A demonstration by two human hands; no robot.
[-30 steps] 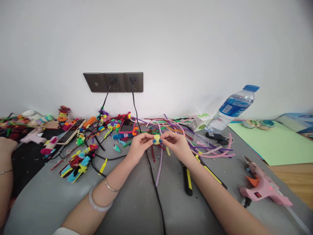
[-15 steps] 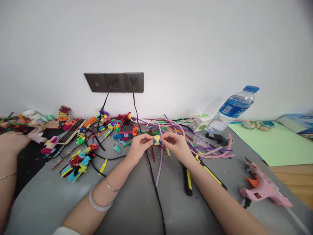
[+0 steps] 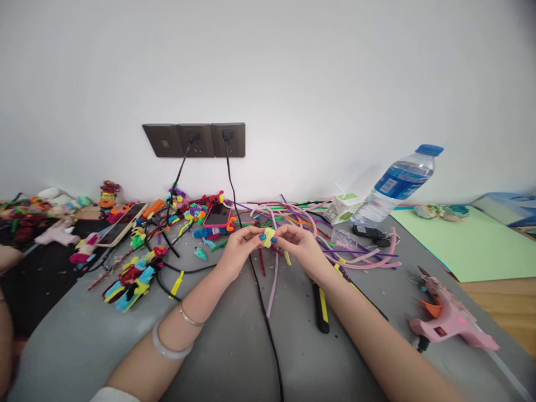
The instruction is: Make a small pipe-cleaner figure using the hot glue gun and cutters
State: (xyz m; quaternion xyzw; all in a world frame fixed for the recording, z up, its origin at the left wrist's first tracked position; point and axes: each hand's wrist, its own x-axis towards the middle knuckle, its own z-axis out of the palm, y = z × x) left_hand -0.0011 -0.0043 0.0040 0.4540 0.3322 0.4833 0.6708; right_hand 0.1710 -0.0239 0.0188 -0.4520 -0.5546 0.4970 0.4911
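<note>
My left hand and my right hand meet above the middle of the grey table. Both pinch a small yellow fuzzy piece between thumbs and fingertips, held just above the surface. A pale purple pipe cleaner lies on the table below the hands, pointing toward me. A tangle of pink, purple and orange pipe cleaners lies just behind and to the right of my right hand.
A pink glue gun lies at the right, a black-and-yellow tool under my right forearm. Water bottle, small carton, keys, green paper, two phones and colourful craft figures crowd the back. Another person's arm is at far left.
My fingers have turned the yellow piece slightly and lifted it a touch. The other person's hand at the far left has drawn back toward the frame edge.
</note>
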